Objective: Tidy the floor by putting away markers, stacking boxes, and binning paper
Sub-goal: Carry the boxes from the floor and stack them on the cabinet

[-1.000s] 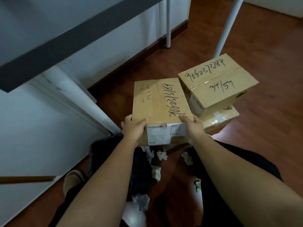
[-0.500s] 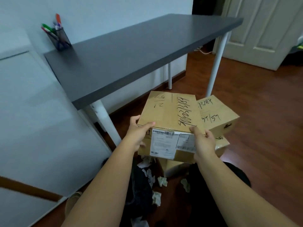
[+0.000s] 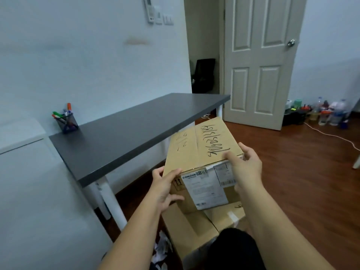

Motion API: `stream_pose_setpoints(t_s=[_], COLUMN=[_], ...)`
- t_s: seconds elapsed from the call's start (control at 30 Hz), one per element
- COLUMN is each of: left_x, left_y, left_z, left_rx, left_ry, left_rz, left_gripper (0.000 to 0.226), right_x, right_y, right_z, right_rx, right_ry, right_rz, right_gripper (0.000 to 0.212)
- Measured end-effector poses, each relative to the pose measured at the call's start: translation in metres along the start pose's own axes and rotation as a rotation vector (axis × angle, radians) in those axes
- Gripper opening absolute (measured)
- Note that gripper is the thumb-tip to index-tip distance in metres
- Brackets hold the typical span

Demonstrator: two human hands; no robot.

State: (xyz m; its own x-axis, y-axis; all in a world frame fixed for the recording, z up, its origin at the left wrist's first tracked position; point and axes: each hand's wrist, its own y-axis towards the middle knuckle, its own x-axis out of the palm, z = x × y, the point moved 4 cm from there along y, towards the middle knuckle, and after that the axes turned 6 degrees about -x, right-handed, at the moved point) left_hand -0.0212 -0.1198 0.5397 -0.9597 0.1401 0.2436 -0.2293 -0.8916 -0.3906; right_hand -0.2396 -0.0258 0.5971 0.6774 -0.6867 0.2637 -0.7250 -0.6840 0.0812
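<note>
I hold a cardboard box [image 3: 196,151] with handwritten numbers on top and a white shipping label on its near face. My left hand [image 3: 165,187] grips its near left corner and my right hand [image 3: 244,166] grips its near right corner. The box is raised above other cardboard boxes [image 3: 194,228] that sit below it on the floor. Crumpled white paper [image 3: 161,252] lies on the floor by my legs. Coloured markers stand in a dark mesh pen holder [image 3: 67,121] on the desk's far left corner.
A dark grey desk [image 3: 132,129] with white legs stands to the left against the wall. A white door [image 3: 259,61] is ajar ahead. Bottles and clutter [image 3: 321,114] line the far right wall, and a white cable runs over the wooden floor [image 3: 302,182].
The box has been lifted higher off the floor and my view has tilted up, bringing the desk top, door and far wall into sight. The second small box is now hidden behind it.
</note>
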Motion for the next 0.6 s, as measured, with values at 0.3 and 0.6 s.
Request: stream_pose_setpoints(t_s=[0.3,0.6], left_x=[0.027,-0.066], left_y=[-0.057,-0.124], left_z=[0.084,0.179], left_rx=[0.298,0.603], left_ry=[-0.166,-0.228], left_rz=[-0.098,0.064], left_gripper=[0.079,0.065], right_x=[0.023,0.142], right_y=[-0.01,-0.057], right_z=[-0.093,-0.137], right_rx=[-0.32,-0.428], right_ry=[0.041,0.232], right_rz=[-0.056,-0.278], right_gripper=[0.047,0.064])
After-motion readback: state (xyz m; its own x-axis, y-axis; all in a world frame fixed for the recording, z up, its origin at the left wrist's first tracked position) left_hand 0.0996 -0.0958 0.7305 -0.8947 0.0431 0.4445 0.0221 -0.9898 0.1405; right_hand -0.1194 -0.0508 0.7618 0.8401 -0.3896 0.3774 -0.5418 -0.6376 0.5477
